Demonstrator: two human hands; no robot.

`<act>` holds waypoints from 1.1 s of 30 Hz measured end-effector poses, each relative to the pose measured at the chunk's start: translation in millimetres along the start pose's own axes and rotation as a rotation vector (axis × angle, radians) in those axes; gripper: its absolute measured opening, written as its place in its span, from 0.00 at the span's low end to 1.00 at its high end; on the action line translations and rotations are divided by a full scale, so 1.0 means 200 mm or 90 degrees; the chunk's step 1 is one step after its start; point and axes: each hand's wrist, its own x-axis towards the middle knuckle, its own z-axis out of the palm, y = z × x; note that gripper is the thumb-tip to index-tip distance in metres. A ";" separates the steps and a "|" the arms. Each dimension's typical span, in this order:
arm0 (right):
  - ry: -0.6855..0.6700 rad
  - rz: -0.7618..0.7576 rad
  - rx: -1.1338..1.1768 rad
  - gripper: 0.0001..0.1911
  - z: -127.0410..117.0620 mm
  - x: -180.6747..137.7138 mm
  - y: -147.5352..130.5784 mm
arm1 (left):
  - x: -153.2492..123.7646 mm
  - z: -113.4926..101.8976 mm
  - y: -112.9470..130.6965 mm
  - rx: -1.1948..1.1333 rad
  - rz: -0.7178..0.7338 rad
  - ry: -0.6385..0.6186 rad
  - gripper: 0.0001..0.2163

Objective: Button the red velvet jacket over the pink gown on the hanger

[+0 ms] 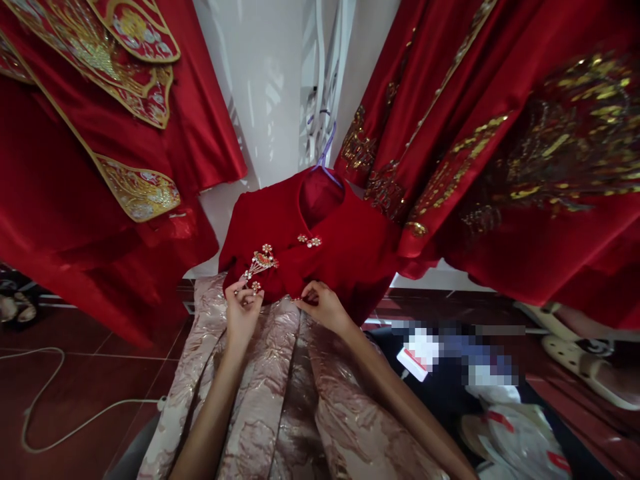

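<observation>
A short red jacket point(350, 247) hangs on a purple hanger point(325, 157) over a pale pink brocade pleated skirt point(280, 400). My left hand point(243, 308) pinches the dangling end of a gold and red fan-shaped brooch point(261, 261) on the jacket's front. My right hand point(324, 305) grips the jacket's lower hem just right of the brooch. A pearl fastening point(310, 241) sits below the collar.
Red embroidered robes hang at left point(90, 167) and right point(525, 147), close around the jacket. A white wall point(265, 87) is behind. A white cord point(45, 400) lies on the dark red floor. White slippers point(575, 347) and packaged items point(500, 427) lie at lower right.
</observation>
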 end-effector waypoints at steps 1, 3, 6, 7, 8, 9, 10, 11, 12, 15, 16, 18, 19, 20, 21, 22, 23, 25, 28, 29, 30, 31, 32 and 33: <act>0.004 -0.011 0.010 0.11 0.00 0.00 0.00 | -0.01 0.00 0.01 -0.003 0.007 -0.003 0.20; 0.008 -0.018 0.016 0.11 -0.01 0.00 -0.01 | -0.02 0.01 0.03 0.017 0.029 -0.028 0.16; 0.009 0.013 0.010 0.10 -0.03 0.00 -0.03 | -0.02 0.00 0.04 0.101 0.083 -0.061 0.09; 0.007 0.027 0.014 0.10 -0.04 0.00 -0.04 | -0.03 -0.01 0.04 0.131 0.100 -0.068 0.08; 0.008 0.038 0.021 0.10 -0.05 0.00 -0.04 | -0.03 -0.02 0.04 0.157 0.114 -0.075 0.08; 0.009 0.044 0.028 0.11 -0.06 0.00 -0.04 | -0.03 -0.03 0.04 0.181 0.126 -0.081 0.09; 0.013 0.046 0.036 0.11 -0.07 0.00 -0.04 | -0.02 -0.04 0.05 0.205 0.137 -0.083 0.10; 0.016 0.045 0.044 0.11 -0.08 0.01 -0.04 | -0.02 -0.06 0.05 0.228 0.150 -0.077 0.10; 0.017 0.045 0.054 0.12 -0.09 0.01 -0.03 | -0.02 -0.07 0.05 0.249 0.163 -0.067 0.10; 0.005 0.038 0.100 0.13 -0.13 0.02 -0.05 | -0.02 -0.09 0.06 0.278 0.182 -0.036 0.11; -0.008 0.036 0.125 0.14 -0.14 0.01 -0.06 | -0.01 -0.10 0.07 0.279 0.179 -0.035 0.11; -0.051 0.029 0.189 0.17 -0.18 0.01 -0.11 | -0.01 -0.10 0.08 0.281 0.172 -0.042 0.11; -0.079 0.025 0.225 0.18 -0.20 0.00 -0.14 | -0.01 -0.10 0.08 0.281 0.173 -0.042 0.10; -0.107 0.022 0.261 0.18 -0.22 -0.01 -0.17 | 0.00 -0.10 0.08 0.279 0.176 -0.039 0.09; -0.131 0.018 0.295 0.18 -0.24 -0.02 -0.21 | 0.01 -0.09 0.07 0.273 0.178 -0.035 0.08; -0.150 0.015 0.325 0.18 -0.25 -0.03 -0.24 | 0.02 -0.09 0.06 0.259 0.172 -0.031 0.07; -0.162 0.014 0.354 0.18 -0.26 -0.03 -0.27 | 0.03 -0.09 0.05 0.237 0.155 -0.034 0.07; -0.170 0.014 0.406 0.17 -0.24 -0.04 -0.30 | 0.06 -0.08 0.03 0.173 0.090 -0.059 0.06; -0.141 0.025 0.441 0.18 -0.16 -0.02 -0.30 | 0.09 -0.06 0.00 0.092 -0.004 -0.104 0.07; -0.124 0.032 0.437 0.18 -0.13 -0.01 -0.29 | 0.09 -0.06 0.00 0.078 -0.019 -0.109 0.08; -0.107 0.038 0.424 0.18 -0.09 0.00 -0.28 | 0.09 -0.05 0.00 0.070 -0.030 -0.109 0.09; -0.086 0.040 0.403 0.18 -0.05 0.01 -0.27 | 0.09 -0.05 0.00 0.064 -0.040 -0.109 0.10; -0.066 0.037 0.376 0.17 -0.01 0.02 -0.26 | 0.08 -0.05 0.00 0.055 -0.050 -0.109 0.11; -0.046 0.029 0.344 0.17 0.02 0.03 -0.26 | 0.08 -0.04 0.01 0.043 -0.061 -0.111 0.12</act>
